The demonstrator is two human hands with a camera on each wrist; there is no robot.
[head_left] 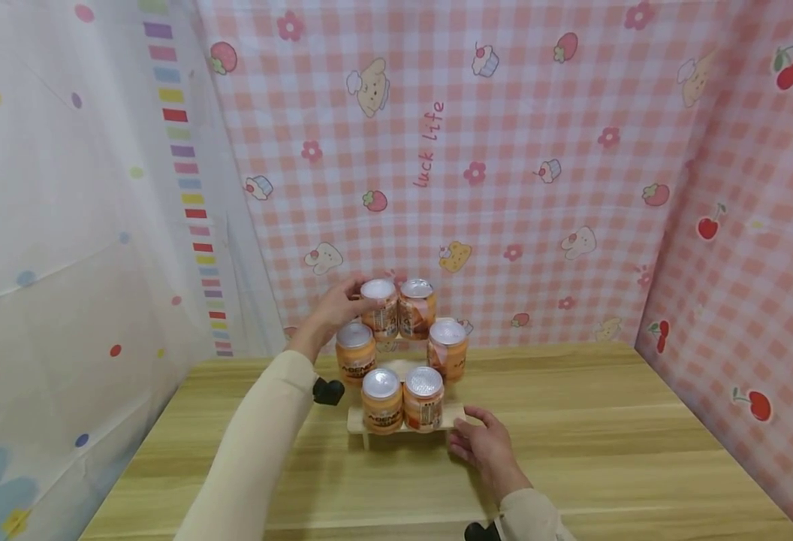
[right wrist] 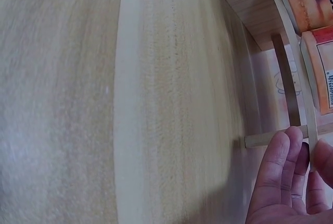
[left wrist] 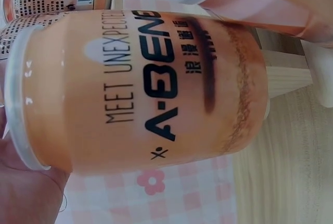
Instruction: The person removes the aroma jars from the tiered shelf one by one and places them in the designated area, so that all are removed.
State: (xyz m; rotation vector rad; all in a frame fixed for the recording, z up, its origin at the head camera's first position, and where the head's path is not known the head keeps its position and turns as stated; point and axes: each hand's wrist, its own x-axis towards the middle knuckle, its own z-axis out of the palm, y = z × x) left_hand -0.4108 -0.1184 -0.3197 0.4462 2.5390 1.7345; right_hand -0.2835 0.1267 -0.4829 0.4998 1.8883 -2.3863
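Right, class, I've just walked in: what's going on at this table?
A person is working at a small tiered wooden rack on a wooden table. Six orange cups with white lids stand on it, two to a tier. The left hand grips the top-left cup on the highest tier. The right hand rests against the rack's front right corner, fingers touching its edge.
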